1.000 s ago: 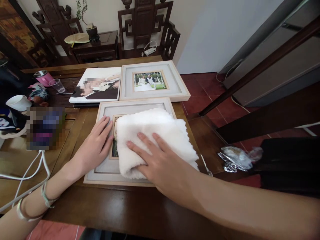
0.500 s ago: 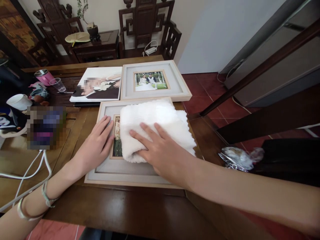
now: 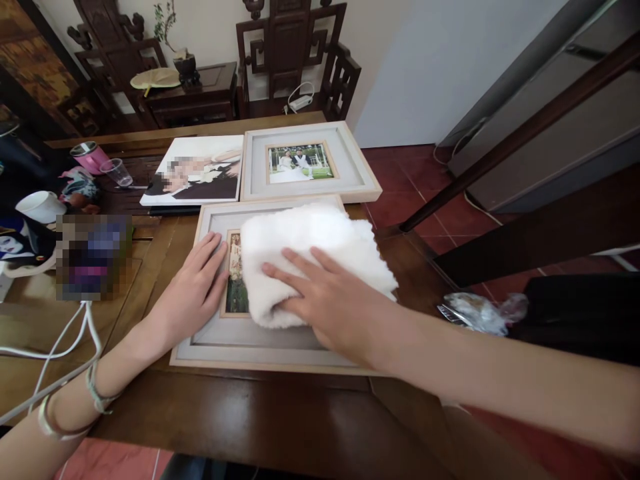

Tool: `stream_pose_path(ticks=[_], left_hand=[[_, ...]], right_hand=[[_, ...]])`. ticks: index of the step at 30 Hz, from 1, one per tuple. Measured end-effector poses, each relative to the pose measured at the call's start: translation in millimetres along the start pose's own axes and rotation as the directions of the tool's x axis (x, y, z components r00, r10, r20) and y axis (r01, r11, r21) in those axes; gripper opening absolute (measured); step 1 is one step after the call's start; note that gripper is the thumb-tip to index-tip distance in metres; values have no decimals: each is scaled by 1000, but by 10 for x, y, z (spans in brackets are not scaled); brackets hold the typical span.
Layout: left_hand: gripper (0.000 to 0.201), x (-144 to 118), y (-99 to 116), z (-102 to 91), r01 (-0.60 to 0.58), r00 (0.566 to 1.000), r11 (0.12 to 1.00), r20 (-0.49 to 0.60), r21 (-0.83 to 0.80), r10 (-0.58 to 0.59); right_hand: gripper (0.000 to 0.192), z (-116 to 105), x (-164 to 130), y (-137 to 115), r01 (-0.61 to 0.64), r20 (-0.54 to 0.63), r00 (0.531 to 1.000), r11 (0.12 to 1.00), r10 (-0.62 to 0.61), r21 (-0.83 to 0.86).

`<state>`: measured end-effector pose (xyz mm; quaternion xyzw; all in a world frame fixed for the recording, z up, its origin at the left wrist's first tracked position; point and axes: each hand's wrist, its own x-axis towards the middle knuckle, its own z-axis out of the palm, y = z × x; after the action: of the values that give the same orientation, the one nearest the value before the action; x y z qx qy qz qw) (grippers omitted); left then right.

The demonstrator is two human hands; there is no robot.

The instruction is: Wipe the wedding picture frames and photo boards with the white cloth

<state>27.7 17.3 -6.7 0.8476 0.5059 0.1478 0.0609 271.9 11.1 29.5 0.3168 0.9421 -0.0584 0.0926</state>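
A light wooden picture frame (image 3: 280, 358) lies flat near the table's front edge, most of its picture covered by a folded white fluffy cloth (image 3: 305, 230). My right hand (image 3: 325, 293) presses on this cloth, fingers over its top and thumb tucked at the front fold. On the frame's left side rests my left hand (image 3: 200, 280), its fingers stretched out flat beside the small inner photo (image 3: 236, 293). Only the left strip of that photo shows. Behind it lie a second framed photo (image 3: 303, 163) and a white-edged photo panel (image 3: 200, 170), side by side.
Left on the wooden table (image 3: 240, 407) are a pink cup (image 3: 91, 160), a clear plastic cup (image 3: 119, 173), a white mug (image 3: 41, 207) and white cables (image 3: 87, 327). Crumpled clear plastic (image 3: 477, 313) lies to the right. Carved chairs (image 3: 287, 53) stand behind.
My right hand and the white cloth have slid slightly to the right over the frame. The left hand and the frame stay where they were.
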Motion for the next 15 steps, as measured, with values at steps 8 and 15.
stream_pose_path(ticks=[8,15], left_hand=[[51,-5,-7,8,-5,1000,1000,-6,1,5],[51,4,3,4,0,1000,1000,1,-1,0]], right_hand=[[47,-47,121,136,-88,-13,996,994,88,-62],[42,-91,-165,-286,15,32,999,997,-18,80]])
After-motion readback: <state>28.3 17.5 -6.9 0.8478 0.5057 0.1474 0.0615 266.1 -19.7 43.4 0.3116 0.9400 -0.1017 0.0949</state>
